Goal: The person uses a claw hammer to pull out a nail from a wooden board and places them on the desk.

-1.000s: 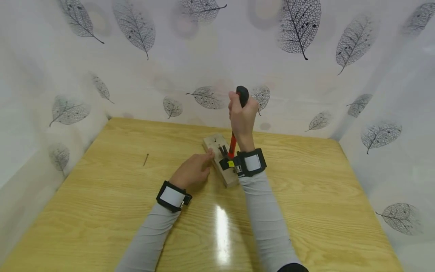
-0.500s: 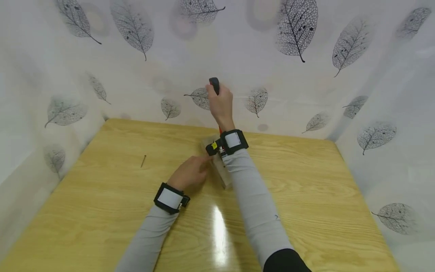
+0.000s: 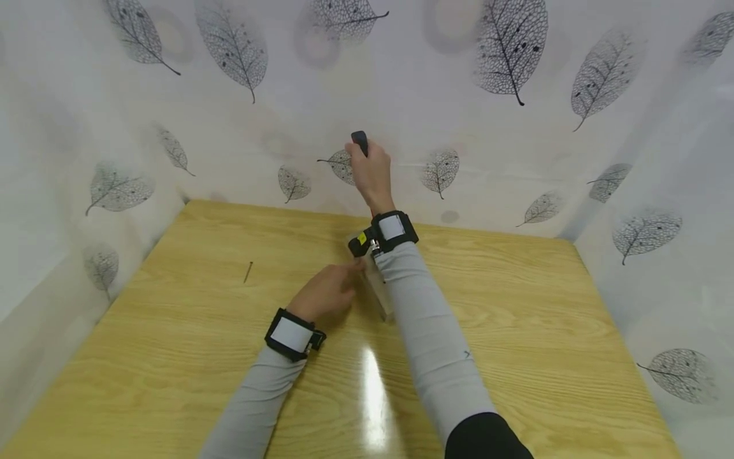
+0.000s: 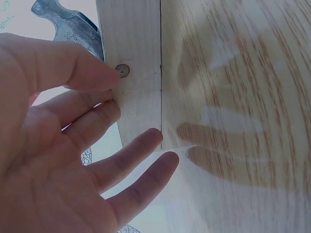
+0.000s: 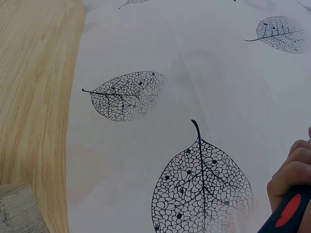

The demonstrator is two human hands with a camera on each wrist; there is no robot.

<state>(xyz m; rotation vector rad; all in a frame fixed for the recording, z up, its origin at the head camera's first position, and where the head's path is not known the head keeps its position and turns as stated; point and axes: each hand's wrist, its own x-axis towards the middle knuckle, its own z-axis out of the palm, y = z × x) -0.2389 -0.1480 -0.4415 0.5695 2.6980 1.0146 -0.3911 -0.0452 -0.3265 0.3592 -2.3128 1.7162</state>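
Note:
My right hand point(image 3: 371, 175) grips the black handle point(image 3: 360, 143) of a claw hammer, held upright with its top end raised. The steel claw head point(image 4: 68, 29) shows beside the wooden block point(image 4: 143, 29) in the left wrist view. At that block's near left edge is my left hand point(image 3: 327, 290), its thumb and fingertips touching the wood and the other fingers loosely extended. A small round dark mark point(image 4: 122, 71) lies by the thumb tip. My right wrist and its camera cover most of the block's top. In the right wrist view the handle point(image 5: 289, 213) crosses the lower right corner.
A loose nail point(image 3: 248, 272) lies on the wooden table point(image 3: 516, 319) to the left. Behind the table's far edge hangs a pale curtain point(image 3: 287, 115) with leaf prints, which also runs along both sides.
My right hand has swung left with the hammer, and its wrist now hides the nails seen in the block's top a second ago. The left hand stays at the block's edge.

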